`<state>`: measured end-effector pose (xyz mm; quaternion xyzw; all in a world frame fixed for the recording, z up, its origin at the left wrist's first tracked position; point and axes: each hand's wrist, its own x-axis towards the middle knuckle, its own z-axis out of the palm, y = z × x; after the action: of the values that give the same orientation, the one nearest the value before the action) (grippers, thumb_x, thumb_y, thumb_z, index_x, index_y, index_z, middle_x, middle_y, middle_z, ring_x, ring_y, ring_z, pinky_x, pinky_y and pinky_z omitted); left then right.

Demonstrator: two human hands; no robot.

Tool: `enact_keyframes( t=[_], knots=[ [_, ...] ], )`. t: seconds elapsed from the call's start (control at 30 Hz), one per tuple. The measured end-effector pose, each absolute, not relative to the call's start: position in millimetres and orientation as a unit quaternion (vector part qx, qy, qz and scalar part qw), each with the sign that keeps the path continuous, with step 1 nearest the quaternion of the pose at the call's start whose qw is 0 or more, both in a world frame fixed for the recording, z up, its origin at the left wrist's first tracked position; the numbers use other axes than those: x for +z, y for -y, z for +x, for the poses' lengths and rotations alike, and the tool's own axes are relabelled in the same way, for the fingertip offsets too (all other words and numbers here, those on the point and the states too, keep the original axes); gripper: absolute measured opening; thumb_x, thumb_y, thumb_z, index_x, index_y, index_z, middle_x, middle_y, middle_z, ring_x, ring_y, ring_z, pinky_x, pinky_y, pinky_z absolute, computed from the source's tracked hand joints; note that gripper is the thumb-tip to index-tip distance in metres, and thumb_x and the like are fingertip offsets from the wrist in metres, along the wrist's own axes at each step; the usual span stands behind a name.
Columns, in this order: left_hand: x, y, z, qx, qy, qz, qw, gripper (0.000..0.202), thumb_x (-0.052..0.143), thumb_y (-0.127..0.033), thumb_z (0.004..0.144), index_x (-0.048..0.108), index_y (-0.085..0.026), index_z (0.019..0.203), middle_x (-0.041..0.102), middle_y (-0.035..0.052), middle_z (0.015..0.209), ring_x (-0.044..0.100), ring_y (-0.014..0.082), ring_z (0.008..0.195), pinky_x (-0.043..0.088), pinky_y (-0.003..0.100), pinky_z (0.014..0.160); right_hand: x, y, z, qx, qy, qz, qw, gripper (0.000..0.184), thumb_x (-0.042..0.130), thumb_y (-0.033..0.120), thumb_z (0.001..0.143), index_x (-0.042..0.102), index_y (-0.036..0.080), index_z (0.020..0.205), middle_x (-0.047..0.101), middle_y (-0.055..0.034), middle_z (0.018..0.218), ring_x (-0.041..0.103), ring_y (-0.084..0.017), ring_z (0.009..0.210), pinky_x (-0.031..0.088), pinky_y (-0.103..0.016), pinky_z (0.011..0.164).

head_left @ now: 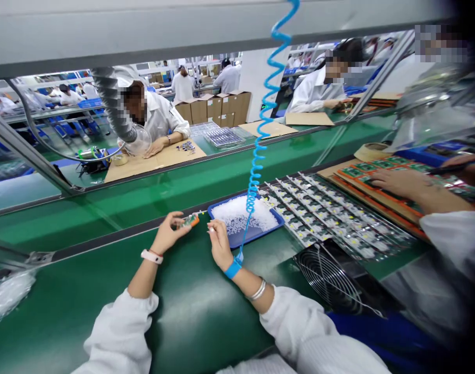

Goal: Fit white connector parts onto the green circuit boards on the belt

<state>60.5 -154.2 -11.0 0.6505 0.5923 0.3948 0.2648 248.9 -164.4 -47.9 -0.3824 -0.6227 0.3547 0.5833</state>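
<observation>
So the blue tray (248, 240) is sitting on the green bench (194, 317), holding loads of tiny white pieces (237, 212), with bare blue showing at its near side. The left hand (168, 234) is pinching a small orange-edged circuit board (189, 222) between thumb and fingers, just left of the tray. The right hand (221, 247) is hovering by the tray's left edge, thumb and fingertips sitting together; can't tell if they're gripping anything.

Left forearm (141, 280) and right forearm (248, 283) extended toward the blue tray (243, 239), left hand (168, 232) held left of it, curled into a pinching grip, right hand (221, 246) raised at its near left corner, bent fingers (219, 229) drawn close together.
</observation>
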Motion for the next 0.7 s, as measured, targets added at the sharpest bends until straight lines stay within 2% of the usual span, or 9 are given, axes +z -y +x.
enact_keyframes(
  t=[0.03,0.1,0.17,0.23,0.37,0.43,0.5,0.6,0.7],
  knots=[
    [-5.1,137.1,56.0,0.438,-0.604,0.617,0.251,0.053,0.064,-0.044,0.077,0.045,-0.016,0.117,0.068,0.0082,0.093,0.065,0.0191,0.086,0.05,0.035,0.08,-49.7,165.1,247.7,0.362,0.616,-0.384,0.585,0.022,0.032,0.034,0.093,0.049,0.023,0.1,0.048,-0.0092,0.105,0.047,-0.02,0.104,0.042,-0.04,0.092],
    [6.3,102.3,48.4,0.498,-0.639,0.566,0.155,0.053,0.064,-0.042,0.079,0.042,-0.015,0.119,0.066,0.0101,0.102,0.063,0.018,0.092,0.049,0.033,0.084,-53.1,165.3,246.0,0.37,0.613,-0.387,0.581,0.02,0.034,0.035,0.092,0.049,0.024,0.099,0.049,-0.0088,0.104,0.047,-0.021,0.106,0.042,-0.041,0.094],
    [13.2,72.4,43.0,0.525,-0.659,0.533,0.079,0.057,0.064,-0.042,0.079,0.039,-0.014,0.122,0.06,0.013,0.115,0.057,0.0197,0.104,0.044,0.036,0.092,-55.8,164.0,245.8,0.369,0.617,-0.391,0.575,0.018,0.036,0.034,0.091,0.05,0.025,0.099,0.05,-0.0083,0.103,0.047,-0.022,0.106,0.043,-0.042,0.093],
    [11.0,51.9,38.4,0.528,-0.669,0.52,0.054,0.06,0.067,-0.041,0.076,0.04,-0.014,0.122,0.057,0.0147,0.12,0.053,0.0236,0.109,0.04,0.041,0.096,-58.6,161.9,246.7,0.368,0.624,-0.395,0.565,0.016,0.039,0.034,0.09,0.05,0.026,0.098,0.05,-0.0082,0.104,0.048,-0.022,0.105,0.046,-0.04,0.087],
    [-16.7,39.0,27.6,0.486,-0.686,0.538,0.064,0.057,0.081,-0.026,0.059,0.053,-0.014,0.107,0.064,0.0138,0.102,0.057,0.0323,0.102,0.04,0.05,0.093,-66.2,159.3,246.5,0.374,0.646,-0.404,0.529,0.011,0.043,0.032,0.088,0.05,0.025,0.093,0.05,-0.0077,0.101,0.052,-0.02,0.094,0.05,-0.037,0.077],
    [-30.5,41.9,23.9,0.465,-0.691,0.549,0.069,0.054,0.082,-0.018,0.054,0.056,-0.013,0.102,0.064,0.0154,0.099,0.055,0.0361,0.105,0.039,0.054,0.094,-69.9,158.6,243.2,0.385,0.658,-0.4,0.509,0.012,0.044,0.032,0.087,0.051,0.024,0.093,0.051,-0.0078,0.1,0.053,-0.019,0.089,0.05,-0.036,0.075],
    [-38.1,47.8,26.6,0.46,-0.691,0.554,0.063,0.048,0.078,-0.014,0.059,0.057,-0.013,0.101,0.06,0.0184,0.109,0.048,0.0383,0.116,0.033,0.057,0.099,-72.3,155.3,237.4,0.399,0.658,-0.397,0.5,0.014,0.044,0.033,0.087,0.052,0.023,0.093,0.051,-0.0085,0.1,0.053,-0.019,0.088,0.05,-0.035,0.075],
    [-41.8,60.6,49.2,0.465,-0.672,0.573,0.059,0.033,0.068,-0.016,0.071,0.057,-0.014,0.103,0.054,0.0174,0.123,0.039,0.0337,0.127,0.027,0.054,0.106,-71.8,141.9,224.4,0.418,0.62,-0.414,0.519,0.02,0.043,0.04,0.086,0.052,0.022,0.089,0.052,-0.0092,0.099,0.053,-0.019,0.091,0.049,-0.036,0.081],
    [-45.6,82.6,87.1,0.473,-0.636,0.603,0.091,0.026,0.06,-0.024,0.081,0.058,-0.016,0.106,0.057,0.0137,0.121,0.048,0.0262,0.12,0.035,0.048,0.105,-66.1,123.3,208.7,0.461,0.532,-0.45,0.549,0.032,0.037,0.046,0.087,0.053,0.02,0.094,0.055,-0.0098,0.099,0.053,-0.02,0.098,0.046,-0.039,0.089]
  ],
)
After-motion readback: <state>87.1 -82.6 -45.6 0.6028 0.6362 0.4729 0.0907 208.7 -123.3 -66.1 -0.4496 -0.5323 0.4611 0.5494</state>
